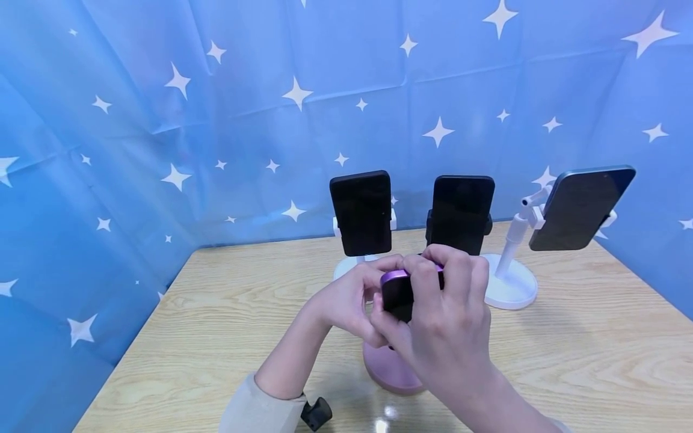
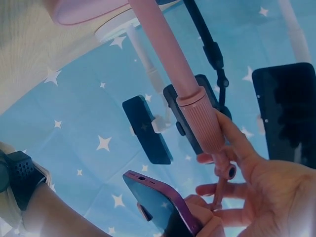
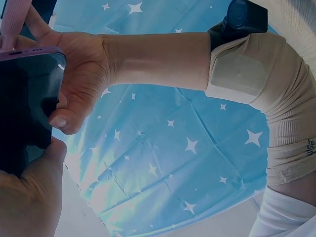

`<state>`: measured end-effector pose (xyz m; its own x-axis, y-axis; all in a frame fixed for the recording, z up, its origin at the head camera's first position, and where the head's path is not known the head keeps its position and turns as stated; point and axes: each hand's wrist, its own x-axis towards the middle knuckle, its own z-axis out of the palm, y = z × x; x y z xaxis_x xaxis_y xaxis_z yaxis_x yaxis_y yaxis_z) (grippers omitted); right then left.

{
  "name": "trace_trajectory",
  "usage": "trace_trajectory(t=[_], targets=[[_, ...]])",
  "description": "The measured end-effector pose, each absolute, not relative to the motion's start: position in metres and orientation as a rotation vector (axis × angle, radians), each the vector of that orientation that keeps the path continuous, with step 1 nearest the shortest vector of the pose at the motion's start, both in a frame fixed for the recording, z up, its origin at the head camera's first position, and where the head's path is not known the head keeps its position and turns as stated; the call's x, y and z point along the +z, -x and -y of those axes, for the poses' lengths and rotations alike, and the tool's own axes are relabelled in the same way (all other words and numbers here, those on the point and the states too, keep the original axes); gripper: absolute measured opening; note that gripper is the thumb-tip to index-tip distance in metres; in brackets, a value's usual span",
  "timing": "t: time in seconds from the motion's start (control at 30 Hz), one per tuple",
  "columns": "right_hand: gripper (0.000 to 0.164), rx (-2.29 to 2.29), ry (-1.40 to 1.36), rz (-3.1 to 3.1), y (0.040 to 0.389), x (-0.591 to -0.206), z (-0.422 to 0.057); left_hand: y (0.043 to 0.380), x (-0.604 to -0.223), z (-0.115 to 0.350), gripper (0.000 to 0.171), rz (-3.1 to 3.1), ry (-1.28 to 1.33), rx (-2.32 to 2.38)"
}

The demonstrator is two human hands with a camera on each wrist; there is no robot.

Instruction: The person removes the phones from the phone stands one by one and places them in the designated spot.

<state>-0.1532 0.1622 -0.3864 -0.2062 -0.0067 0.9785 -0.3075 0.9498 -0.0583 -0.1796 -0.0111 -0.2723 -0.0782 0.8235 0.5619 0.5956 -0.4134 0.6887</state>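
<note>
My right hand grips a purple-edged smartphone, its thumb against the near side and its fingers over the top. Left of it, my left hand reaches behind the phone. In the left wrist view its fingers curl round the jointed neck of a pink phone stand, just below the ribbed collar. The stand's round pink base rests on the table under both hands. The phone lies close to the left palm in the right wrist view. Its holder is mostly hidden by phone and hands.
Behind the hands, a black phone stands in a white holder, another in a black holder. At right, a third phone tilts on a white stand. A blue star-patterned cloth hangs behind the wooden table.
</note>
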Motion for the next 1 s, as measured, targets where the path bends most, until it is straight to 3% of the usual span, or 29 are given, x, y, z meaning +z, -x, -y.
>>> trace_trajectory(t=[0.33, 0.47, 0.57, 0.8, 1.0], targets=[[0.077, 0.394, -0.326, 1.822, 0.15, -0.385, -0.175, 0.18, -0.273, 0.01, 0.014, -1.476, -1.85, 1.515], [0.078, 0.432, -0.365, 1.823, 0.15, -0.388, -0.179, 0.18, -0.273, 0.011, 0.019, -1.475, -1.841, 1.508], [0.078, 0.483, -0.42, 1.795, 0.151, -0.391, -0.182, 0.18, -0.272, 0.011, 0.039, -1.465, -1.864, 1.486], [0.081, 0.581, -0.515, 1.795, 0.149, -0.395, -0.187, 0.183, -0.274, 0.011, 0.053, -1.462, -1.891, 1.459], [0.082, 0.679, -0.59, 1.789, 0.149, -0.399, -0.192, 0.189, -0.279, 0.011, 0.075, -1.349, -1.877, 1.502]])
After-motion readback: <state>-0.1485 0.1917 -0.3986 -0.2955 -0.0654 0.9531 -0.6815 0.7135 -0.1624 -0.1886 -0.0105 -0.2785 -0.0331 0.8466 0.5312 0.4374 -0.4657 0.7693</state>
